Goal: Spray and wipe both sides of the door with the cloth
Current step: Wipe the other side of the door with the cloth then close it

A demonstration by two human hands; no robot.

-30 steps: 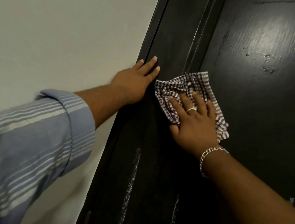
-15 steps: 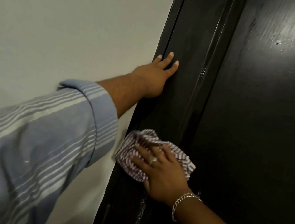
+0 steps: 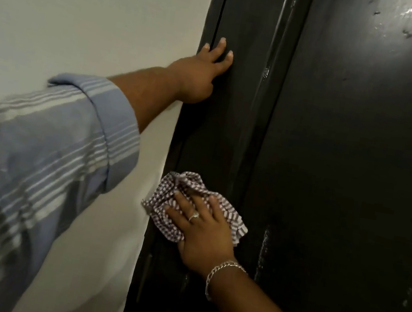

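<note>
Wiping down the left margin of the door [image 3: 347, 166], my right hand [image 3: 202, 237] now sits much lower than it did a second ago, when it worked up level with the left hand; in the last half second it has barely shifted, so I judge the downward stroke is slowing or about to reverse. The fingers lie spread and fairly straight, pressing the checked cloth [image 3: 170, 218] flat against the dark wood rather than clutching it, and the bunched cloth overhangs the edge toward the pale wall [image 3: 87, 13]. My left hand [image 3: 199, 75] stays braced high on the frame strip, fingers extended and flat, holding nothing, so it looks to be steadying the door. Pale streaks [image 3: 264, 250] show on the panel just to the right of the cloth and farther right, which I take for spray or residue not yet wiped. This side seems only partly done, and nothing here shows the other side or the spray bottle.
</note>
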